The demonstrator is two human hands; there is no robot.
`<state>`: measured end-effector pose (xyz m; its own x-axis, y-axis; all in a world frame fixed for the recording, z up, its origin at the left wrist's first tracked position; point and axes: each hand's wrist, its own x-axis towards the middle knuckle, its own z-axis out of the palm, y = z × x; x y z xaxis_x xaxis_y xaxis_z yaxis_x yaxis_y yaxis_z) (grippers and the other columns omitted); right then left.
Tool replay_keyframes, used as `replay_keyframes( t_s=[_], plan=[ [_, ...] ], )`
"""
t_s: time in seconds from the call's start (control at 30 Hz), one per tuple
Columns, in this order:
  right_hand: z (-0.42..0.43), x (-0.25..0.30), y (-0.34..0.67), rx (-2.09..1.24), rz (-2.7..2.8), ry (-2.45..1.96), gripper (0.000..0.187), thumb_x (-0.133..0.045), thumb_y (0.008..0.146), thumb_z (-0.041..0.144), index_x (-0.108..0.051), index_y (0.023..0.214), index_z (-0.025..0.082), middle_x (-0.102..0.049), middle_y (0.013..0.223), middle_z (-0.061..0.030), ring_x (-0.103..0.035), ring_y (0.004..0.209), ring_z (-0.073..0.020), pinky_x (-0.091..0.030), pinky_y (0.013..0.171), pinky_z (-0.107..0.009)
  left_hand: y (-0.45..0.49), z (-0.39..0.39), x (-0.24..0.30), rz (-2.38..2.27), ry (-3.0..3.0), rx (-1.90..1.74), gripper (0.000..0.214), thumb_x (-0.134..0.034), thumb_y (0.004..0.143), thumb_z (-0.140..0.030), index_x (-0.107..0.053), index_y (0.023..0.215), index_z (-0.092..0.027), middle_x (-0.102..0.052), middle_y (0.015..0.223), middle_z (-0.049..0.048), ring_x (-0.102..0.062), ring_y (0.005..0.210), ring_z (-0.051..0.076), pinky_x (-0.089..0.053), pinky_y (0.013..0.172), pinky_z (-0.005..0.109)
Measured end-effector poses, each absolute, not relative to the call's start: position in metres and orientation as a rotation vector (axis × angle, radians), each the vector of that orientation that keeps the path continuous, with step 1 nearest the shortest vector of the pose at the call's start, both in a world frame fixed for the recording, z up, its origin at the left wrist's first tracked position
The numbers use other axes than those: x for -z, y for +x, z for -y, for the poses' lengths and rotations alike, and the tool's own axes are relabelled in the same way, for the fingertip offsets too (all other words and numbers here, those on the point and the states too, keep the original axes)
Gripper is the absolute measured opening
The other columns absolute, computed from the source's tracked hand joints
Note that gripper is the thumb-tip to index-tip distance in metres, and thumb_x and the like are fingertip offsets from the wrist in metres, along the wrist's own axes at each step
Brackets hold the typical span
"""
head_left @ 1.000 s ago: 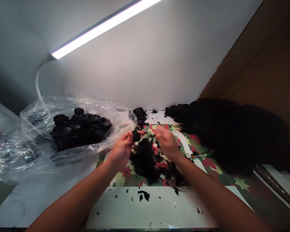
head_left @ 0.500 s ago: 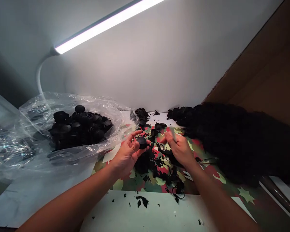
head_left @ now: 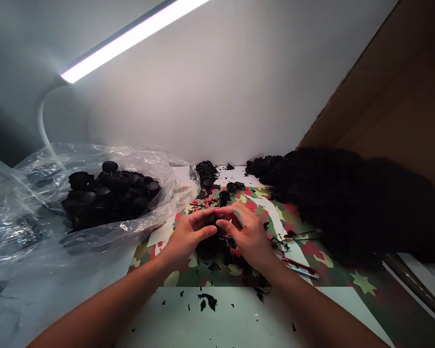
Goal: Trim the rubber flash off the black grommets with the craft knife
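Note:
My left hand (head_left: 184, 236) and my right hand (head_left: 253, 236) meet over the middle of the patterned sheet. Between their fingertips is a small dark round rubber piece (head_left: 213, 220), mostly hidden by the fingers. Both hands are closed around it, thumbs on the near side. A pale wrap or cover (head_left: 239, 217) shows on a finger of my right hand. Below and around the hands lie black rubber scraps (head_left: 214, 267) on the camouflage-like sheet (head_left: 183, 275).
At left, an open clear plastic bag (head_left: 166, 193) holds several black ribbed rubber parts (head_left: 105, 195). A large black heap (head_left: 348, 208) lies at right before a cardboard panel (head_left: 395, 92). A red-handled tool (head_left: 300, 267) rests near my right forearm. A lamp (head_left: 130, 41) shines above.
My right hand has moved left to join my left hand at the round piece, its fingers now closing on it. The red-handled tool has come into view. The whole view has shifted slightly.

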<state>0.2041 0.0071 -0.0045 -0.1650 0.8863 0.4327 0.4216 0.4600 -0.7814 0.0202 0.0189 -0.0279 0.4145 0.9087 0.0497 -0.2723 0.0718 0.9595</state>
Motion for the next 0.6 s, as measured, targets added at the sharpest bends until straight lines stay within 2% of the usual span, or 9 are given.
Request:
replay_keyframes(
  t_s=[0.07, 0.2, 0.27, 0.33, 0.47, 0.53, 0.6],
  plan=[
    [-0.005, 0.007, 0.199, -0.589, 1.767, -1.095, 0.006, -0.065, 0.093, 0.023, -0.068, 0.089, 0.02, -0.063, 0.085, -0.0037, -0.058, 0.077, -0.0173, -0.042, 0.067, -0.027, 0.022, -0.016, 0.026, -0.733, 1.253, -1.013, 0.037, -0.08, 0.082, -0.026, -0.072, 0.117, -0.02, -0.073, 0.115, 0.0078, -0.067, 0.109, 0.024, -0.05, 0.098, 0.033],
    [0.0, 0.01, 0.192, -0.531, 1.799, -1.1, 0.016, -0.056, 0.091, 0.011, -0.057, 0.077, 0.019, -0.057, 0.079, -0.0022, -0.053, 0.072, -0.0159, -0.039, 0.065, -0.028, 0.025, -0.011, 0.022, -0.891, 1.463, -1.079, 0.023, -0.081, 0.078, -0.021, -0.071, 0.098, -0.018, -0.072, 0.095, 0.0041, -0.067, 0.087, 0.019, -0.052, 0.081, 0.028],
    [0.0, 0.011, 0.189, -0.573, 1.775, -1.121, 0.018, -0.05, 0.089, 0.009, -0.051, 0.075, 0.019, -0.053, 0.078, -0.0018, -0.049, 0.07, -0.0156, -0.036, 0.062, -0.028, 0.025, -0.009, 0.02, -0.973, 1.555, -1.086, 0.021, -0.082, 0.077, -0.023, -0.072, 0.095, -0.018, -0.07, 0.09, 0.0028, -0.065, 0.081, 0.018, -0.049, 0.075, 0.027],
    [-0.002, 0.012, 0.189, -0.75, 1.676, -1.148, 0.017, -0.047, 0.09, 0.014, -0.046, 0.074, 0.02, -0.048, 0.073, -0.0003, -0.044, 0.065, -0.015, -0.034, 0.059, -0.027, 0.024, -0.007, 0.019, -1.011, 1.568, -1.089, 0.021, -0.082, 0.077, -0.025, -0.073, 0.094, -0.019, -0.071, 0.088, 0.0024, -0.063, 0.08, 0.017, -0.048, 0.073, 0.026],
    [-0.014, 0.012, 0.199, -1.119, 1.359, -1.134, 0.026, -0.042, 0.097, 0.037, -0.04, 0.076, 0.022, -0.038, 0.066, 0.004, -0.031, 0.053, -0.012, -0.027, 0.049, -0.026, 0.021, -0.008, 0.016, -0.981, 1.385, -1.145, 0.019, -0.082, 0.073, -0.026, -0.073, 0.089, -0.019, -0.072, 0.088, 0.002, -0.063, 0.083, 0.018, -0.048, 0.077, 0.026],
    [-0.02, 0.01, 0.21, -1.104, 1.383, -1.178, 0.028, -0.046, 0.097, 0.04, -0.042, 0.076, 0.022, -0.042, 0.065, 0.0039, -0.032, 0.051, -0.0113, -0.026, 0.048, -0.025, 0.02, -0.009, 0.014, -0.993, 1.35, -1.172, 0.019, -0.082, 0.072, -0.026, -0.073, 0.087, -0.019, -0.07, 0.085, 0.0009, -0.062, 0.08, 0.016, -0.047, 0.074, 0.025],
    [-0.023, 0.006, 0.218, -0.981, 1.531, -1.27, 0.023, -0.057, 0.093, 0.037, -0.051, 0.077, 0.021, -0.049, 0.067, 0.0025, -0.037, 0.054, -0.0116, -0.029, 0.05, -0.026, 0.019, -0.011, 0.014, -1.024, 1.374, -1.174, 0.018, -0.082, 0.072, -0.028, -0.074, 0.085, -0.018, -0.068, 0.08, 0.0001, -0.06, 0.076, 0.016, -0.045, 0.071, 0.024]
  ],
)
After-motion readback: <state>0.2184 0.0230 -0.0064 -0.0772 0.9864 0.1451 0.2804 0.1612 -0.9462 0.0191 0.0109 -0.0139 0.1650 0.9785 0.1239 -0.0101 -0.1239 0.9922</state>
